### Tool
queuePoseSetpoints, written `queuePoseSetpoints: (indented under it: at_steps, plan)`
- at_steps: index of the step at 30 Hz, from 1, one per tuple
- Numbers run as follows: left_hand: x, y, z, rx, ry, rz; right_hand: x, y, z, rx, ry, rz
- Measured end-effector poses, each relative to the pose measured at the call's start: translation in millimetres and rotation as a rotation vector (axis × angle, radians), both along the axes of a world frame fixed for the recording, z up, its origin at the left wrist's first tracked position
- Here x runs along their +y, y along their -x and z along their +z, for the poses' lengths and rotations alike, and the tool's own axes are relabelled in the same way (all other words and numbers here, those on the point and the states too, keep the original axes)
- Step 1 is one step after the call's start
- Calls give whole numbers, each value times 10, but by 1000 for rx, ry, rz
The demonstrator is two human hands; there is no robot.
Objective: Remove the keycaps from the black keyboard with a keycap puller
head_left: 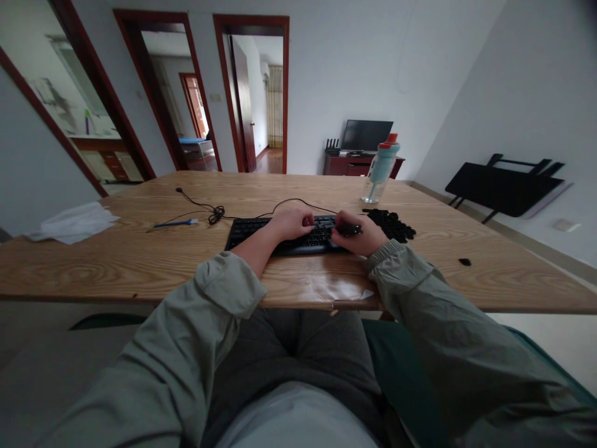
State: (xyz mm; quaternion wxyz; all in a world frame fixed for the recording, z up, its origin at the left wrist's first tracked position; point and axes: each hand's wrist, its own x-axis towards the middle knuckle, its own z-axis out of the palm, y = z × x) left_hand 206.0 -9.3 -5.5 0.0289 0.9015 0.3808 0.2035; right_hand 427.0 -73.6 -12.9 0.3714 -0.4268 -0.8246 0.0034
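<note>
Working over the keyboard: two bare hands, both at the far side of the near table edge, sleeves grey-green, left cuff folded back.
Keyboard point(319, 239): black, lying flat on the wooden table point(186, 267) in front of the person, long side roughly parallel to the near edge; partly covered by both hands.
Left hand point(293, 223): above the middle of the keyboard, fingers curled in towards the thumb; cannot tell whether anything is pinched between them.
Right hand point(366, 235): at the right end of the keyboard, fingers closed around a dark object point(349, 229) with small pale spots; its type cannot be made out.
Black pieces point(394, 225): many, small, spread in a loose patch just beyond and right of the right hand.
Single black piece point(464, 262): apart from the patch, farther right.
Cable point(216, 215): black, bundled left of the keyboard.
Blue tool point(176, 223): slim, pale at one end, lying near the cable.
White sheet point(74, 221): crumpled, at the table's left side.
Bottle point(380, 171): clear, red-topped, upright behind the black pieces.
</note>
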Motion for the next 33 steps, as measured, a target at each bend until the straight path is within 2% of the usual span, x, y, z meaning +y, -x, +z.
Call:
queuePoseSetpoints:
  at_steps: [5,12,15,20,25,33]
  plan:
    - [3,-27,-14,-11,-2,-17,-165,87,-14,-145,-68,-71]
    - [38,-29,-63,-18,30,0,-193,249,-90,-246,-95,-202]
    - [45,-31,-60,-23,37,-1,-182,232,-91,-217,-85,-167]
    - [61,-45,-71,-40,29,-12,-77,167,-58,-53,-31,-91]
    - [62,-59,-84,-37,35,4,117,178,57,15,76,-122]
    - [78,-70,-86,12,39,-30,318,207,215,49,222,-39]
